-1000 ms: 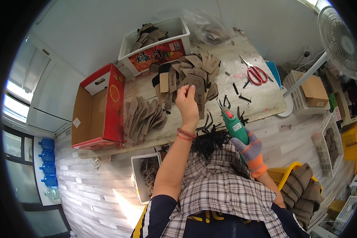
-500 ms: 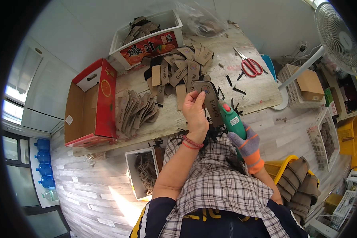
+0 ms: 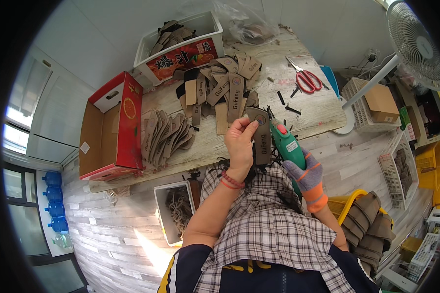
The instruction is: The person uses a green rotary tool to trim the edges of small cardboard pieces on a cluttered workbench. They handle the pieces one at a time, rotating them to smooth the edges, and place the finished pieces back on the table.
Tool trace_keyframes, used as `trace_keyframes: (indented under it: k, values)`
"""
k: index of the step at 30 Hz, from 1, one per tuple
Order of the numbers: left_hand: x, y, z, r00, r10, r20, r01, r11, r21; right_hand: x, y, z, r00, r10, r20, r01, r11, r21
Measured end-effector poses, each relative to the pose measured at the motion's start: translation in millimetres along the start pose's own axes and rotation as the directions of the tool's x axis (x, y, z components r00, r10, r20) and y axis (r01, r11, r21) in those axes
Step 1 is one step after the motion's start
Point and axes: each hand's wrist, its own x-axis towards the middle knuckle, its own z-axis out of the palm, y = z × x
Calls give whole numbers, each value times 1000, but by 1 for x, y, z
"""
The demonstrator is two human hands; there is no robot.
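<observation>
My bare left hand (image 3: 240, 146) pinches the left side of a grey-brown printed fabric tab (image 3: 263, 146), near its rounded top end. Round my right hand (image 3: 305, 173), in a grey and orange glove, is the green body of a handheld electric cutter (image 3: 285, 144) with a red button. The cutter's tip is close beside the tab's upper right edge; whether they touch I cannot tell. Black trimmings (image 3: 225, 163) lie on my lap below. Beyond my hands is a loose heap of similar tabs (image 3: 236, 93), with a fanned stack of tabs (image 3: 168, 136) to its left.
Red-handled scissors (image 3: 308, 81) and black scraps (image 3: 292, 110) lie at the table's right. A red carton (image 3: 135, 122) and a white bin of tabs (image 3: 143, 56) stand left and back. A fan (image 3: 415, 46) rises at right; a yellow basket (image 3: 337, 205) sits beside me.
The tab has come slightly down and is turned more upright in my left hand. The cutter has shifted slightly, staying at the tab's right edge.
</observation>
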Motion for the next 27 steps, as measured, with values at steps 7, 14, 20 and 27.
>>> trace_keyframes:
  k: [7, 14, 20, 27]
  values:
    - [11, 11, -8, 993, 106, 45, -113, 967, 229, -2, -1, -6, 999, 19, 38, -16, 997, -82]
    - [20, 23, -12, 956, 256, 143, -293, 820, 492, -3, -1, -4, 999, -20, 40, 23, 996, -81]
    - [11, 32, -5, 947, 233, 222, -320, 758, 568, -1, 1, -7, 999, -23, 27, 27, 992, -124]
    - [10, 34, -9, 920, 218, 326, -383, 679, 626, 0, 2, -9, 998, -60, 30, 63, 991, -122]
